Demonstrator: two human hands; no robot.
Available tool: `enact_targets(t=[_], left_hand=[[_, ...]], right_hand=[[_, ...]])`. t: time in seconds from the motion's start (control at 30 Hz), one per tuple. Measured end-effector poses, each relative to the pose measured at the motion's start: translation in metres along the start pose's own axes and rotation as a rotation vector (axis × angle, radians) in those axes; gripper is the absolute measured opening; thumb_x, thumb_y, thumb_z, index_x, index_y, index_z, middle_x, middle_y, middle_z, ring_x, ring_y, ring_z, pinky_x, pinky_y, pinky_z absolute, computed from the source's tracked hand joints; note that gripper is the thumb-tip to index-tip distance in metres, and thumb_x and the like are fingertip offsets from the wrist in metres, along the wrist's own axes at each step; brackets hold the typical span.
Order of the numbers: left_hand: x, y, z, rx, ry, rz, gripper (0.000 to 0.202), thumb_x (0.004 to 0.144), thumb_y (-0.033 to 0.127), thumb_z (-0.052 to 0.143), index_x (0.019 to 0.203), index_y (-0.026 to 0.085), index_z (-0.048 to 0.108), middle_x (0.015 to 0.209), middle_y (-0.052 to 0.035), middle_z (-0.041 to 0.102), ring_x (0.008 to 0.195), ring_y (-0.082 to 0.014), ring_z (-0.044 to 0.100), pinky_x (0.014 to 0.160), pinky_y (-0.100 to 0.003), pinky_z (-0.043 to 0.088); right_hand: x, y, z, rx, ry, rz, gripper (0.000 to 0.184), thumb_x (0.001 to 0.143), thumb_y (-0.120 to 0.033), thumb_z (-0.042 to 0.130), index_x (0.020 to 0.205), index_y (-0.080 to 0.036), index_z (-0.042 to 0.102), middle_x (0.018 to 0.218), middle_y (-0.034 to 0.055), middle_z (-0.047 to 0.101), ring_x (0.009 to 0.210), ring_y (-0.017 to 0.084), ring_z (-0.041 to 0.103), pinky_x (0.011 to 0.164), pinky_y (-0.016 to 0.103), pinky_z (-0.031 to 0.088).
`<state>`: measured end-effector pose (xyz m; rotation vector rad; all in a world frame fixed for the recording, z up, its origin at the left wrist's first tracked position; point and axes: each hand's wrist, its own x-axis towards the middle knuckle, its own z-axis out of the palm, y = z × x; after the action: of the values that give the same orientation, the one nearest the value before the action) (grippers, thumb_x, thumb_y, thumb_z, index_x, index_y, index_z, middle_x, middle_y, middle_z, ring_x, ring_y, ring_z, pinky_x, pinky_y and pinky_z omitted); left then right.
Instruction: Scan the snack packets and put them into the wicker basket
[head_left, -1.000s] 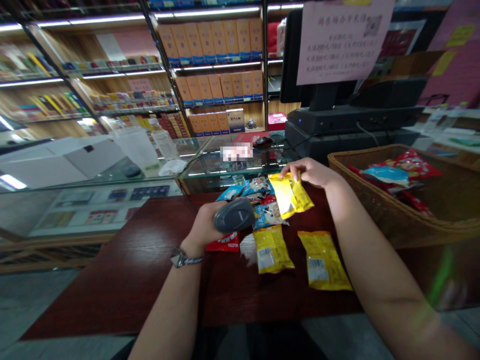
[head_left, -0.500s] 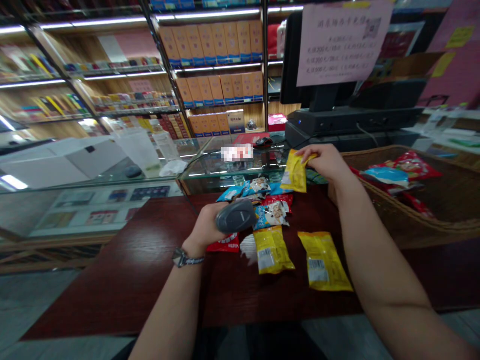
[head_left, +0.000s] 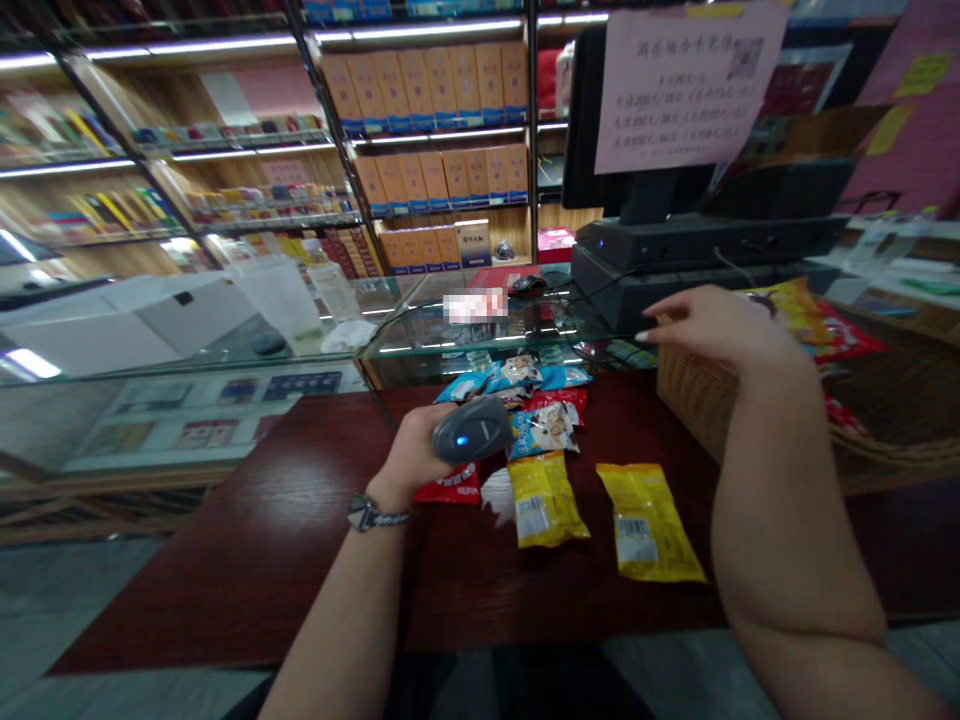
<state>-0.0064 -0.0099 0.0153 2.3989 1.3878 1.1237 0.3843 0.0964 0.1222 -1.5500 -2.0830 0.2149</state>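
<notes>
My left hand (head_left: 414,450) grips a dark grey barcode scanner (head_left: 474,432) with a blue light lit on top, held above the snack packets. My right hand (head_left: 709,322) is over the near left rim of the wicker basket (head_left: 686,395), fingers stretched out and holding nothing. Behind it, a yellow snack packet (head_left: 799,310) lies in the basket. On the table, two yellow packets, a left one (head_left: 547,500) and a right one (head_left: 651,522), lie with barcodes up. A blue packet (head_left: 541,430) and a red packet (head_left: 454,487) lie around the scanner.
The dark red wooden table (head_left: 300,560) meets a glass display case (head_left: 420,340) at the back. A monitor (head_left: 585,120) with a paper sign (head_left: 682,90) stands at back right. A white box (head_left: 150,320) sits at left. Red packets (head_left: 851,335) lie in the basket.
My right hand has moved right to the basket and let go of the yellow packet, which is now in the basket. The scanner's blue light has come on; my left hand stays put.
</notes>
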Motion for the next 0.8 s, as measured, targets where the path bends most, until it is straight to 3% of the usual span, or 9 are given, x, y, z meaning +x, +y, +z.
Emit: enact_targets(t=[0.07, 0.13, 0.23, 0.33, 0.5, 0.63, 0.73, 0.8], left_hand=[[0.000, -0.001, 0.000, -0.006, -0.002, -0.002, 0.026, 0.064, 0.026, 0.074, 0.088, 0.015, 0.074, 0.078, -0.0065, 0.076, 0.071, -0.0223, 0.070, 0.066, -0.029, 0.055], [0.000, -0.003, 0.001, -0.014, -0.006, -0.002, 0.026, 0.065, 0.025, 0.074, 0.088, 0.015, 0.074, 0.080, -0.0068, 0.076, 0.072, -0.0226, 0.071, 0.067, -0.029, 0.055], [0.000, -0.004, 0.000, -0.028, -0.009, 0.002, 0.024, 0.065, 0.024, 0.074, 0.086, 0.015, 0.074, 0.079, -0.0072, 0.077, 0.071, -0.0225, 0.071, 0.066, -0.029, 0.055], [0.000, -0.005, 0.000, -0.034, -0.008, 0.009, 0.021, 0.065, 0.024, 0.074, 0.084, 0.015, 0.073, 0.077, -0.0071, 0.076, 0.071, -0.0226, 0.071, 0.066, -0.029, 0.055], [0.001, -0.005, 0.000, -0.019, -0.003, 0.014, 0.021, 0.065, 0.023, 0.073, 0.084, 0.015, 0.074, 0.079, -0.0073, 0.076, 0.069, -0.0225, 0.071, 0.065, -0.029, 0.055], [0.001, -0.004, 0.001, 0.001, -0.003, 0.004, 0.024, 0.065, 0.024, 0.073, 0.087, 0.015, 0.074, 0.080, -0.0072, 0.077, 0.071, -0.0232, 0.071, 0.065, -0.029, 0.055], [0.002, -0.001, 0.001, 0.019, -0.002, -0.006, 0.025, 0.064, 0.024, 0.072, 0.087, 0.015, 0.074, 0.079, -0.0072, 0.077, 0.071, -0.0234, 0.071, 0.066, -0.029, 0.055], [0.004, 0.004, 0.001, 0.035, 0.003, -0.011, 0.023, 0.064, 0.024, 0.071, 0.085, 0.016, 0.075, 0.079, -0.0071, 0.077, 0.070, -0.0234, 0.071, 0.066, -0.029, 0.055]], right_hand=[[0.003, -0.016, 0.017, 0.018, -0.526, -0.112, 0.047, 0.065, -0.041, 0.081, 0.107, -0.021, 0.076, 0.106, 0.0063, 0.073, 0.099, 0.027, 0.066, 0.093, 0.038, 0.049], [0.006, -0.032, 0.042, -0.035, -0.906, -0.150, 0.057, 0.056, -0.042, 0.086, 0.108, -0.022, 0.077, 0.105, 0.0035, 0.074, 0.097, 0.025, 0.067, 0.088, 0.032, 0.049], [0.007, -0.048, 0.083, -0.209, -1.159, -0.115, 0.066, 0.042, -0.041, 0.091, 0.104, -0.019, 0.078, 0.098, 0.0046, 0.074, 0.088, 0.024, 0.066, 0.077, 0.031, 0.049], [0.003, -0.050, 0.113, -0.280, -1.335, -0.110, 0.070, 0.033, -0.041, 0.093, 0.096, -0.017, 0.078, 0.085, 0.0026, 0.072, 0.078, 0.020, 0.063, 0.070, 0.029, 0.047], [-0.006, -0.025, 0.138, -0.265, -1.360, -0.137, 0.072, 0.029, -0.043, 0.092, 0.093, -0.015, 0.075, 0.078, -0.0007, 0.068, 0.072, 0.015, 0.057, 0.067, 0.027, 0.044], [-0.009, -0.005, 0.135, -0.045, -1.355, -0.177, 0.059, 0.040, -0.047, 0.089, 0.084, -0.011, 0.074, 0.076, 0.0001, 0.068, 0.073, 0.013, 0.057, 0.069, 0.025, 0.042], [-0.013, 0.005, 0.116, 0.328, -1.168, -0.168, 0.047, 0.057, -0.049, 0.083, 0.084, -0.013, 0.069, 0.078, 0.0002, 0.067, 0.073, 0.013, 0.058, 0.071, 0.025, 0.043], [-0.017, 0.008, 0.104, 0.631, -0.963, -0.091, 0.042, 0.068, -0.049, 0.077, 0.090, -0.016, 0.062, 0.084, 0.0002, 0.067, 0.074, 0.014, 0.060, 0.072, 0.026, 0.045]])
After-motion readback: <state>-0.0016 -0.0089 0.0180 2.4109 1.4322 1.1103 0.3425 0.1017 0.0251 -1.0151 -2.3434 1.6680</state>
